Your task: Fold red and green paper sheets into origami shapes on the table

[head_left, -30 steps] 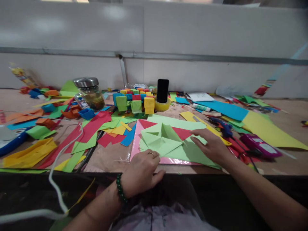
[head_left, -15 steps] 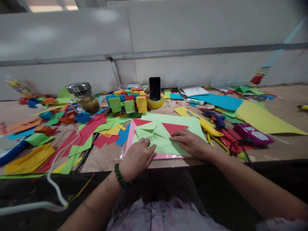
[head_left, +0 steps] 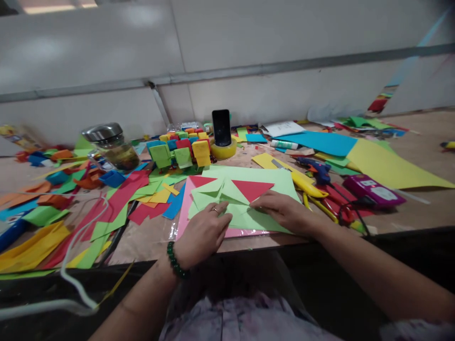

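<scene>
A light green folded paper (head_left: pixel 237 208) lies on a pink sheet (head_left: pixel 183 215) near the table's front edge, with a red triangle (head_left: pixel 251 188) showing beside it. My left hand (head_left: pixel 204 232), with a ring and a green bead bracelet, presses flat on the fold's left part, fingers stretched out. My right hand (head_left: pixel 284 213) rests flat on its right part, fingertips pointing left toward the middle crease. Neither hand grips anything.
Coloured paper cubes (head_left: pixel 179 149), a glass jar (head_left: pixel 112 147) and a phone in a yellow tape roll (head_left: pixel 222 137) stand behind. A glue gun (head_left: pixel 314 169), scissors and a purple box (head_left: pixel 373 189) lie right. Paper scraps and a white cable (head_left: pixel 76 241) cover the left.
My right hand has come left from the sheet's right side onto the green fold. The raised green flap has been pressed down flat. My left hand moved up onto the paper.
</scene>
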A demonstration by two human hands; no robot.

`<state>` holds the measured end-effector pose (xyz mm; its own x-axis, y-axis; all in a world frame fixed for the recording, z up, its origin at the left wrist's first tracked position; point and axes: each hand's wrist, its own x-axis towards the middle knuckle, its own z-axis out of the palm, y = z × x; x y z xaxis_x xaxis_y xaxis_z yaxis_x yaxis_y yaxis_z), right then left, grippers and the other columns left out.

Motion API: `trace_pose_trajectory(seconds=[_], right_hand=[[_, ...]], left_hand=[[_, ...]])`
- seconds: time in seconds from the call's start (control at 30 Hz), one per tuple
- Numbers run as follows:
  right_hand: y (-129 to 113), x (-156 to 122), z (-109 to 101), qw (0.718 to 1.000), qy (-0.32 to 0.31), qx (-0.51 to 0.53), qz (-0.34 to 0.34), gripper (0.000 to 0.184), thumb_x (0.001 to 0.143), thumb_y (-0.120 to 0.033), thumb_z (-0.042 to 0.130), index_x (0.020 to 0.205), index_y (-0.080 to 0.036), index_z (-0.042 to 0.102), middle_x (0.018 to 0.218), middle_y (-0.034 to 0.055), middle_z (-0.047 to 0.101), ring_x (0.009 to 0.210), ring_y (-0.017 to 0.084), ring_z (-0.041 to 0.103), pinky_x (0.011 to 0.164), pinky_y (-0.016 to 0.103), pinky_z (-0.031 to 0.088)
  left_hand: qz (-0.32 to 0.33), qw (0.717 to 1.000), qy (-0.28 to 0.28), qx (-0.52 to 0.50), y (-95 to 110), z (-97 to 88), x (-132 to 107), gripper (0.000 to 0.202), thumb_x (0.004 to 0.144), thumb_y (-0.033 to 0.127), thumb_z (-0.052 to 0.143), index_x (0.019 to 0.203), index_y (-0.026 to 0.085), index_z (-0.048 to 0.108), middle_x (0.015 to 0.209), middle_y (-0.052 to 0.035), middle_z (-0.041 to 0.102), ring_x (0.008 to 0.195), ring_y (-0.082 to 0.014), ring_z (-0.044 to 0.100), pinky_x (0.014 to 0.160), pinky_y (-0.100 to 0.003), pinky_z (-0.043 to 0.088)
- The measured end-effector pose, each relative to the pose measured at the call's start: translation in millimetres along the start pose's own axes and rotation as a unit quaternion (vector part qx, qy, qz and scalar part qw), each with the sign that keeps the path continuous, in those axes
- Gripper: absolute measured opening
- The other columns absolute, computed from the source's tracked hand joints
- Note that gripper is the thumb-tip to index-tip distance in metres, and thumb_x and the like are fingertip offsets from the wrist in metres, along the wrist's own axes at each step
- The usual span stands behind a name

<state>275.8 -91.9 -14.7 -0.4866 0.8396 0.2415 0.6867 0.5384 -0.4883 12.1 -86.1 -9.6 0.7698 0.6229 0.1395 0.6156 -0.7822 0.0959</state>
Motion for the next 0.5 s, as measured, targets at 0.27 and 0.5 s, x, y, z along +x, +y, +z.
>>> trace_pose_trajectory(seconds=[0.27,0.5], right_hand=[[3,-2,1,0.997,-0.010,0.070,0.035,0.057,0.079,-0.003,0.040,0.131,-0.021,0.052,0.111,0.0046,0.072,0.106,0.018,0.064,0.094,0.036,0.049],[8,-5,5,0.994,0.111,-0.006,0.024,0.038,0.080,-0.004,0.041,0.105,-0.018,0.065,0.098,0.0082,0.072,0.093,0.020,0.066,0.082,0.034,0.052]], left_hand=[[-0.035,0.998,-0.044,0.004,11,-7.8,22,0.060,0.095,0.040,0.045,0.149,0.022,0.027,0.111,-0.0101,0.059,0.102,-0.0263,0.050,0.084,-0.038,0.048],[-0.063,0.994,-0.056,0.070,18,-3.4,34,0.048,0.097,0.041,0.038,0.137,0.016,0.048,0.110,-0.0156,0.058,0.104,-0.0289,0.049,0.088,-0.042,0.045]])
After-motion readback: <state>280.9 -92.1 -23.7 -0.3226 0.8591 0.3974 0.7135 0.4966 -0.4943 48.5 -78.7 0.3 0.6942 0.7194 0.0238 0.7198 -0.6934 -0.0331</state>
